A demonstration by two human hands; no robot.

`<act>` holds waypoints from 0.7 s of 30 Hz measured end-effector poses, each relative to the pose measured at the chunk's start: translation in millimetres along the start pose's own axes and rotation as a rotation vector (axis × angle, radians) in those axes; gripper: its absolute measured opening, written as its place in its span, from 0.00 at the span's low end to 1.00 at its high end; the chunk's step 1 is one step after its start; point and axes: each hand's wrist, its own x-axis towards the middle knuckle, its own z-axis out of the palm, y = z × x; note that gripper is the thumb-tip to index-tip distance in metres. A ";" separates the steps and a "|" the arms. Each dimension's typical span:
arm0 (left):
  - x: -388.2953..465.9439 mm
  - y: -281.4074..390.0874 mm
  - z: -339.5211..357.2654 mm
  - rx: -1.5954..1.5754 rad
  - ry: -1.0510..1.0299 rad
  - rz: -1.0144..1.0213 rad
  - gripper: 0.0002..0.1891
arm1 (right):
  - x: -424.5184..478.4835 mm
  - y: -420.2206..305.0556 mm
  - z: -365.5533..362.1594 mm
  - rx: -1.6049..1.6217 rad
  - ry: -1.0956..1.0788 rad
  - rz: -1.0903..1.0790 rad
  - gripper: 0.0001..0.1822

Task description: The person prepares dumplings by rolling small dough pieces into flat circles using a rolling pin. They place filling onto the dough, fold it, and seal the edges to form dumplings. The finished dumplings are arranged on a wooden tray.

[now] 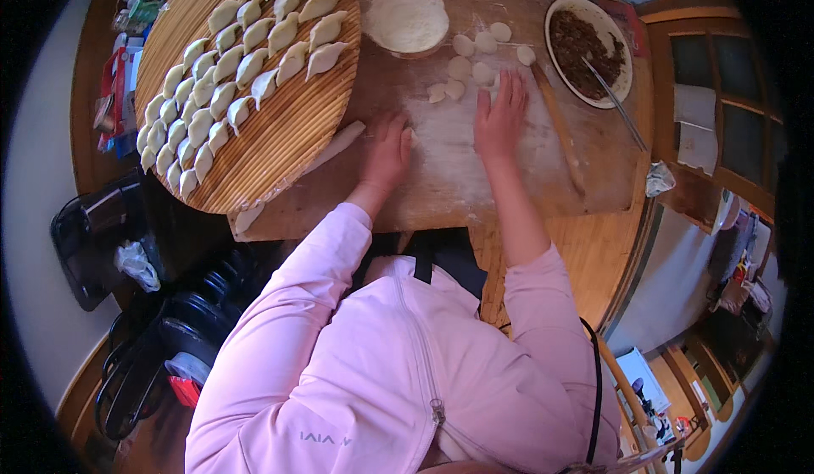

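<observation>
My left hand (386, 151) rests low over the floured wooden board (439, 200), its fingers bent. A bit of pale dough shows beside its thumb; whether the hand grips it is hidden. A strip of dough (340, 145) lies just left of this hand, running under the round tray. My right hand (502, 115) lies palm down and extended, thumb apart, its fingertips beside the small dough discs (481, 73). A pale dough edge shows at those fingertips. To its right lies a wooden rolling pin (558, 127), with one dough disc (526, 55) near its far end.
A round tray of thin stalks (267, 149) overhangs the board's left side, with rows of dumplings (229, 62). A bowl of flour (408, 19) stands at the back. At the right, a bowl of dark filling (582, 45) holds a long metal utensil (613, 102) projecting over its rim.
</observation>
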 end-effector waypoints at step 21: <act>-1.9 -6.3 0.8 -0.219 0.054 -0.096 0.26 | -44.2 -48.9 -28.8 0.411 -0.509 -0.028 0.19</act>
